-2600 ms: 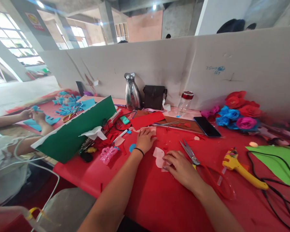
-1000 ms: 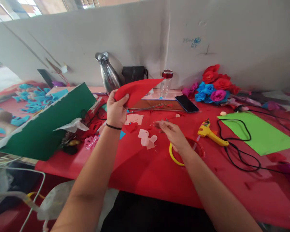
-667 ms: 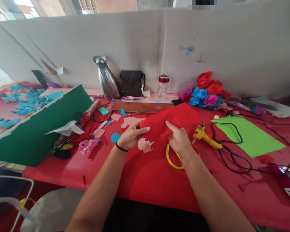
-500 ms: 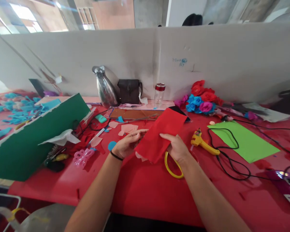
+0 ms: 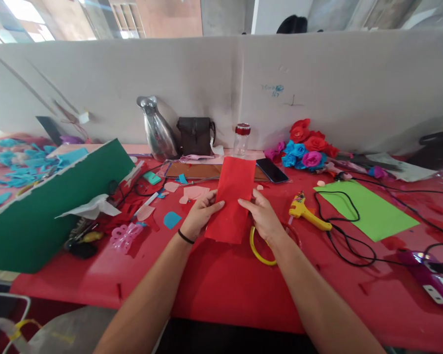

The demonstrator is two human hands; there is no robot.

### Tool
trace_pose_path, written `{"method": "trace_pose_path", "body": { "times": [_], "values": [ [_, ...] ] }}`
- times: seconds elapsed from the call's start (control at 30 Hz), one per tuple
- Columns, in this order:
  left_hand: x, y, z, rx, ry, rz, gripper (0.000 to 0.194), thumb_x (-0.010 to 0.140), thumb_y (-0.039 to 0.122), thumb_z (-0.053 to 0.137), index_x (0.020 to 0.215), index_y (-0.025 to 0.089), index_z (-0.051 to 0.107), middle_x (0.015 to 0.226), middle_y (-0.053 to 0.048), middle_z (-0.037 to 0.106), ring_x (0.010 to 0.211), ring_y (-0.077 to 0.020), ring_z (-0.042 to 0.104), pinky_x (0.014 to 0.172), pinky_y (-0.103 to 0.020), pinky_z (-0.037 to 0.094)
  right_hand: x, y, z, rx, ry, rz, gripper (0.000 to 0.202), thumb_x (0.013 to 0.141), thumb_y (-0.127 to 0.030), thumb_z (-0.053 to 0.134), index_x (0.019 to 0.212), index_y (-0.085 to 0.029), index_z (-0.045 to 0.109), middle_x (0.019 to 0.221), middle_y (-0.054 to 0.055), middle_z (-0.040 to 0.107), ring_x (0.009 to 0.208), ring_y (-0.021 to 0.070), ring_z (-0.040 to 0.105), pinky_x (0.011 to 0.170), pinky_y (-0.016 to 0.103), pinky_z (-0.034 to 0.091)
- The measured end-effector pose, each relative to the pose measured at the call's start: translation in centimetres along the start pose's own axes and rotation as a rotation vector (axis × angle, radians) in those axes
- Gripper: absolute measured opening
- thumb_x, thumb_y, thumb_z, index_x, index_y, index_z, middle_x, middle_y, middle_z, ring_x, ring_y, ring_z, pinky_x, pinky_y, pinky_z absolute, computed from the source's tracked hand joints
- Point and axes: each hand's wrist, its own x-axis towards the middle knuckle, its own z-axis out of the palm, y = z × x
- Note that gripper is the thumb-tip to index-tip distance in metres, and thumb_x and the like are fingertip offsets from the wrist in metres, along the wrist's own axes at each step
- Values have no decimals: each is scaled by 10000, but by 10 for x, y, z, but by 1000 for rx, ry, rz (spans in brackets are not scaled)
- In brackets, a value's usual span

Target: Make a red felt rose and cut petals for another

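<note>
A rectangular sheet of red paper (image 5: pixel 233 196) is held up over the table, nearly upright in view. My left hand (image 5: pixel 201 214) pinches its left edge, thumb on the front face and fingers behind. On the opposite edge, my right hand (image 5: pixel 263 214) grips it the same way. Beneath my right wrist lies a yellow ring-shaped handle (image 5: pixel 256 250), partly covered by the forearm. Close by on the right rests a yellow glue gun (image 5: pixel 310 215) with a black cord. Pink paper petals (image 5: pixel 195 192) and a blue paper piece (image 5: pixel 172 220) lie left of the sheet.
Left stands a green board box (image 5: pixel 66 206). Along the back are a metal jug (image 5: pixel 157 130), a dark bag (image 5: pixel 195 136), a glass jar (image 5: pixel 241 140), a phone (image 5: pixel 272 170) and paper flowers (image 5: pixel 306 145). A green sheet (image 5: pixel 372 209) and a purple power strip (image 5: pixel 428 280) lie right.
The red paper has turned from a slant to nearly upright. My left hand, earlier loose beside it, now grips its left edge. The phone behind it has come into fuller view.
</note>
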Motion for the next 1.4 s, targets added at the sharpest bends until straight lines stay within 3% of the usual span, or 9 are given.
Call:
{"method": "trace_pose_path", "body": {
  "times": [0.33,0.57,0.77,0.87,1.0,1.1,1.23,1.4],
  "values": [
    [-1,-5,7,115,81,145,359,708,358,740,1013,176,685,996,-81,729,850,-209,684,752,-300,541,4,8,-5,-21,64,-29,314,689,-441,720,921,-242,646,986,30,724,1006,259,641,850,398,507],
    [-5,-1,7,55,117,169,371,689,358,753,1000,168,684,970,-82,735,920,-242,675,781,-328,537,-3,8,1,-35,-112,47,322,667,-451,753,900,-244,671,959,34,740,971,265,658,814,395,525],
    [1,0,1,-45,293,287,329,663,362,765,916,170,679,926,-59,738,870,-212,681,753,-307,542,-8,11,6,-144,-239,107,378,608,-354,814,945,-269,665,926,2,738,842,210,680,821,383,524],
    [3,3,-4,-148,391,348,341,637,339,781,912,175,665,883,-35,732,765,-162,676,655,-243,534,-6,11,5,-134,-167,102,327,574,-354,825,850,-249,684,829,-5,736,791,185,673,813,355,517],
    [4,5,-10,-146,361,145,323,565,264,823,810,155,644,662,11,675,424,-58,526,365,-150,366,-3,8,3,-82,-63,69,300,543,-350,833,780,-224,700,768,-12,727,737,155,655,770,297,504],
    [3,7,-9,-153,303,1,253,573,181,807,622,135,564,445,57,529,301,-15,375,280,-122,224,-2,5,1,-27,5,99,306,546,-368,824,780,-216,699,701,-26,701,609,123,612,603,247,478],
    [4,16,-10,-321,331,-62,173,693,58,683,617,125,542,456,55,527,306,1,380,273,-79,231,-1,-1,-2,56,71,70,334,593,-451,775,793,-197,688,589,-33,647,432,84,503,419,212,345],
    [6,25,-18,-549,381,-174,209,802,-27,507,656,109,571,534,21,581,321,22,388,305,-39,295,-1,-4,-4,80,70,51,332,603,-446,771,773,-180,668,556,-14,646,423,91,515,418,212,325]
  ]
}}
